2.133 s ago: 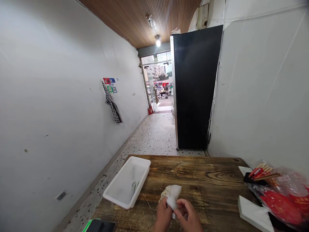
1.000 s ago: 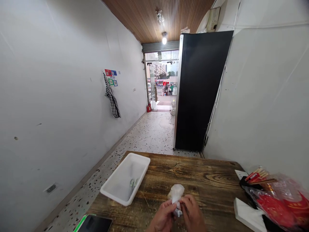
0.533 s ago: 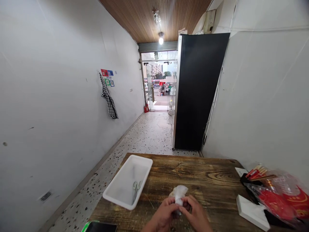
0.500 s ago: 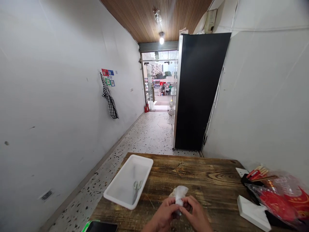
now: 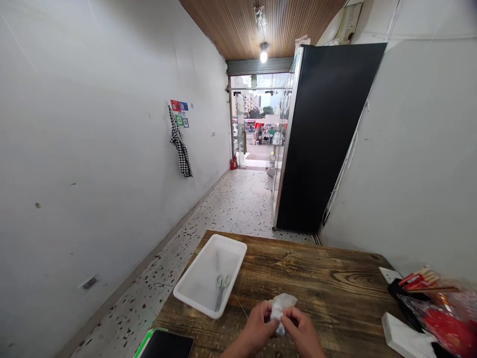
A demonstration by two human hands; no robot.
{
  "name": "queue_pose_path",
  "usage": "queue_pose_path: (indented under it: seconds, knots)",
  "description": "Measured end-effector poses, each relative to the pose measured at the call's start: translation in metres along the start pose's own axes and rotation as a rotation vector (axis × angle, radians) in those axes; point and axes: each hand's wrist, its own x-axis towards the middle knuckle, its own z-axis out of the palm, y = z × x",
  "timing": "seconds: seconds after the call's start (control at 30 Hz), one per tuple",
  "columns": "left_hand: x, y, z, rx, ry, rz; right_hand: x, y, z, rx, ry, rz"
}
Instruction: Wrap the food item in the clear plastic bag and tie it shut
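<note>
While both the left hand [image 5: 258,324] and right hand [image 5: 302,328] pinch the small crumpled white plastic packet [image 5: 281,306] low over the dark wooden table [image 5: 328,278], it is best worked with fingertips close, clear of the white rectangular plastic tray [image 5: 208,293].

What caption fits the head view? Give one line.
Both hands pinch a small white packet beside a white tray holding scissors.

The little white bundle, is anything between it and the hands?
No. Both the left hand and the right hand already pinch the little white bundle over the wooden table. The white tray with scissors sits off to the left.
</note>
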Motion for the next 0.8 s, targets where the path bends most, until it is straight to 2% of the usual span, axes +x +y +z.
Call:
queue_pose_path:
  seconds: [0.07,0.17,0.3,0.37,0.43,0.5,0.63,0.73,0.8]
  knots:
    - [0.000,0.000,-0.006,-0.047,0.034,-0.019,-0.003,-0.004,0.003,0.120,-0.001,0.023]
    - [-0.005,0.005,-0.013,-0.036,0.016,0.018,-0.008,-0.009,0.004,0.258,-0.018,0.037]
    - [-0.012,0.021,-0.016,0.336,0.005,0.232,-0.015,-0.027,-0.002,0.321,-0.041,0.070]
    - [-0.009,0.029,-0.013,0.545,-0.100,0.370,-0.018,-0.040,-0.007,0.282,-0.030,0.047]
    - [-0.002,0.033,-0.005,0.694,-0.258,0.460,-0.019,-0.052,-0.013,0.212,-0.010,-0.010]
    - [0.008,0.033,0.006,0.787,-0.346,0.510,-0.020,-0.059,-0.021,0.147,0.040,-0.082]
    - [0.021,0.027,0.033,0.913,-0.369,0.595,-0.029,-0.063,-0.039,0.073,0.212,-0.125]
    - [0.025,0.022,0.053,0.969,-0.416,0.653,-0.040,-0.057,-0.053,0.009,0.344,-0.086]
    - [0.027,0.016,0.067,0.978,-0.440,0.699,-0.047,-0.050,-0.062,0.064,0.388,-0.032]
